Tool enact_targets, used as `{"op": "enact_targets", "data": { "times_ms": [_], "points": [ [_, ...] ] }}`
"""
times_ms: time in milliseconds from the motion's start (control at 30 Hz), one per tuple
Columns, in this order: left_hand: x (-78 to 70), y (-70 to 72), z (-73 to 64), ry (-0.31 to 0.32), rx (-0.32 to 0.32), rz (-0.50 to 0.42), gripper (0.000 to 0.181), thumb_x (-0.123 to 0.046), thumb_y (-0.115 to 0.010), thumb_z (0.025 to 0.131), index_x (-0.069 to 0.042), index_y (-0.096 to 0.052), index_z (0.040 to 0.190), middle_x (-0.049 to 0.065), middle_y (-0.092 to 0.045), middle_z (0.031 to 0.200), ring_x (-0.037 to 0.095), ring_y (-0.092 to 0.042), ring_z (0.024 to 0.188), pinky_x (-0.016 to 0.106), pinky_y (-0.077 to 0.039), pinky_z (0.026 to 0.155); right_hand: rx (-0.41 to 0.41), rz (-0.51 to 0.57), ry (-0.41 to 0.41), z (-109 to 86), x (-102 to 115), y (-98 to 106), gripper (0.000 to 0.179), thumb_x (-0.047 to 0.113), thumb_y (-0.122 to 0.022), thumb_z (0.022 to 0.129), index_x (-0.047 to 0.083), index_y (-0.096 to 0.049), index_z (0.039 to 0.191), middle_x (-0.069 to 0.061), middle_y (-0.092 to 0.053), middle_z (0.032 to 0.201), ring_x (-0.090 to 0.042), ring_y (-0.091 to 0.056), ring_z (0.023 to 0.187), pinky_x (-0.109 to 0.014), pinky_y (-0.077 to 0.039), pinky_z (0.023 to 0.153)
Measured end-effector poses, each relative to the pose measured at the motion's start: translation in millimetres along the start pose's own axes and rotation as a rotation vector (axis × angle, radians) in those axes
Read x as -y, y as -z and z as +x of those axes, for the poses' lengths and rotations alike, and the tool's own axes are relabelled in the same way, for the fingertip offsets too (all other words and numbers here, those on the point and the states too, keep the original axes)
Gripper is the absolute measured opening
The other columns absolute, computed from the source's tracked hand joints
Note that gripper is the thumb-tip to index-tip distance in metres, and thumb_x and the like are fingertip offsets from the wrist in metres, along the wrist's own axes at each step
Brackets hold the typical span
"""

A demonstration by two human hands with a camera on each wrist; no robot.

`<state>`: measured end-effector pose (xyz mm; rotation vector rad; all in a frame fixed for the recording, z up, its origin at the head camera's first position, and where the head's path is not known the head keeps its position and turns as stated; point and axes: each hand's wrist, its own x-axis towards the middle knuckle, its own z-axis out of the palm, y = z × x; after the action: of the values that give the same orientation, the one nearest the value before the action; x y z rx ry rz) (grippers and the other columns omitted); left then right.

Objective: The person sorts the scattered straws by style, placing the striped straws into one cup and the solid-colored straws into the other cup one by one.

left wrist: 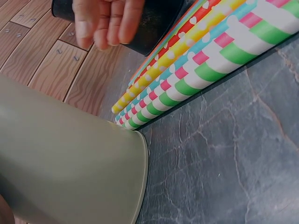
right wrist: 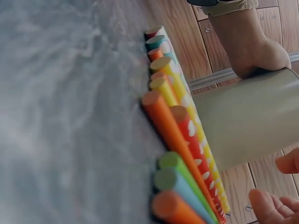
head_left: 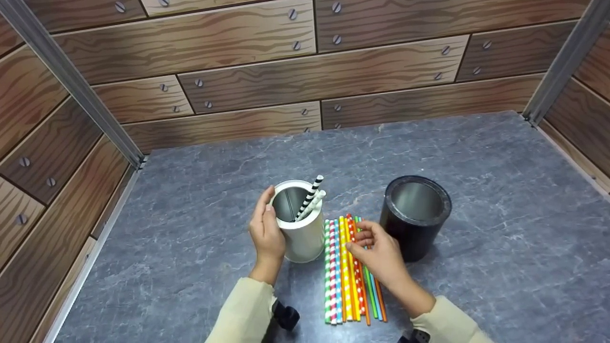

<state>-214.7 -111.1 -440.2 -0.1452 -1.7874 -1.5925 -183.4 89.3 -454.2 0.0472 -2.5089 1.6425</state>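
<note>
My left hand [head_left: 268, 233] holds the off-white cylindrical cup [head_left: 304, 244] by its left side, fingers and thumb along the wall near the rim. Inside the cup lean a black-and-white striped paper straw [head_left: 312, 193] and a pale patterned straw [head_left: 317, 201]. My right hand [head_left: 381, 252] hovers over the right part of a row of colourful paper straws [head_left: 333, 286]. Its thumb and fingers [right wrist: 264, 205] are apart, with nothing between them. The row includes green-striped, pink-striped, yellow, red, blue and orange straws [right wrist: 161, 114], lying side by side.
A black cylindrical cup [head_left: 415, 238] stands upright just right of the straws, close to my right hand. The grey marbled table [head_left: 190, 214] is bounded by wood-patterned walls [head_left: 248, 90] and metal corner posts [head_left: 562, 62].
</note>
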Motion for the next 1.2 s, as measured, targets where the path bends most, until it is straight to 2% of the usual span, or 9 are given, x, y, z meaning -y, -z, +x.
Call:
{"op": "enact_targets", "data": {
  "times_ms": [267, 500, 767, 900, 1033, 1200],
  "points": [
    [-0.5, 0.4, -0.5, 0.018, 0.02, 0.005, 0.037, 0.0, -0.031, 0.094, 0.01, -0.051, 0.124, 0.024, -0.054, 0.126, 0.033, -0.047, 0.122, 0.037, -0.038, 0.105, 0.091, -0.088, -0.075, -1.9, -1.6, 1.3, 0.046, 0.011, -0.077, 0.068, -0.001, -0.06, 0.109, -0.007, -0.064, 0.082, -0.012, -0.059, 0.07, -0.023, -0.051, 0.062],
    [-2.3, 0.5, 1.0, 0.001, -0.003, -0.005, 0.036, 0.0, -0.034, 0.093, 0.01, -0.054, 0.121, 0.024, -0.056, 0.123, 0.032, -0.05, 0.12, 0.037, -0.039, 0.103, 0.131, -0.175, -0.114, 0.0, -5.9, 0.7, 0.048, 0.013, -0.078, 0.068, -0.001, -0.06, 0.111, -0.006, -0.064, 0.083, -0.014, -0.059, 0.071, -0.027, -0.052, 0.064],
    [-1.8, 0.3, 0.9, 0.01, -0.005, -0.008, 0.036, 0.001, -0.034, 0.092, 0.011, -0.054, 0.121, 0.023, -0.057, 0.123, 0.032, -0.05, 0.119, 0.037, -0.039, 0.104, 0.117, -0.324, -0.032, 3.2, -6.8, -5.3, 0.045, 0.015, -0.077, 0.065, -0.002, -0.062, 0.104, -0.003, -0.062, 0.074, -0.013, -0.055, 0.065, -0.028, -0.049, 0.058],
    [-0.7, 0.2, 0.6, 0.005, -0.005, 0.007, 0.036, 0.001, -0.034, 0.092, 0.01, -0.054, 0.121, 0.023, -0.057, 0.122, 0.031, -0.05, 0.119, 0.037, -0.039, 0.104, 0.143, -0.384, -0.039, 5.5, -4.9, -8.1, 0.048, 0.019, -0.079, 0.064, -0.002, -0.062, 0.103, -0.003, -0.059, 0.071, -0.016, -0.053, 0.065, -0.029, -0.046, 0.056],
    [-0.5, 0.2, 0.3, 0.002, -0.006, 0.002, 0.036, 0.001, -0.034, 0.092, 0.01, -0.054, 0.121, 0.023, -0.057, 0.123, 0.032, -0.05, 0.119, 0.036, -0.039, 0.104, 0.166, -0.419, -0.035, 7.3, -3.8, -10.0, 0.05, 0.021, -0.08, 0.064, -0.003, -0.062, 0.104, -0.003, -0.058, 0.071, -0.017, -0.051, 0.065, -0.029, -0.044, 0.056],
    [-0.7, 0.8, -1.0, 0.023, 0.019, -0.016, 0.038, -0.001, -0.031, 0.094, 0.01, -0.051, 0.124, 0.024, -0.054, 0.126, 0.03, -0.047, 0.123, 0.035, -0.039, 0.105, 0.152, -0.435, -0.013, 8.9, -4.6, -11.0, 0.047, 0.017, -0.078, 0.065, -0.003, -0.063, 0.105, -0.001, -0.056, 0.068, -0.016, -0.05, 0.062, -0.027, -0.042, 0.053]
  ]
}}
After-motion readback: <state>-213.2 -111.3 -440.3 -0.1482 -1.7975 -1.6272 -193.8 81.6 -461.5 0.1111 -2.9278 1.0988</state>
